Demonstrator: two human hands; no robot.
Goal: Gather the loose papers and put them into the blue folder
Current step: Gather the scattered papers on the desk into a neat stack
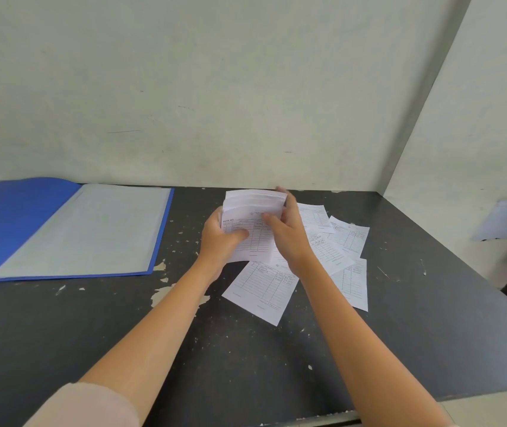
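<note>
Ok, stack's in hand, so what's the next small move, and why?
Probably free the right hand and pick up the nearest loose sheet, leaving the stack to the left hand. Several more lie scattered on the table, so filing into the open blue folder looks premature.

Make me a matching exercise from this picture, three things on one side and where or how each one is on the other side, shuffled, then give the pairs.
Things:
1 folder
2 stack
3 loose sheets

States:
A gripped by the left hand and right hand
B scattered on the table, below the hands
C lying open at the left

Pairs: 1-C, 2-A, 3-B
</note>
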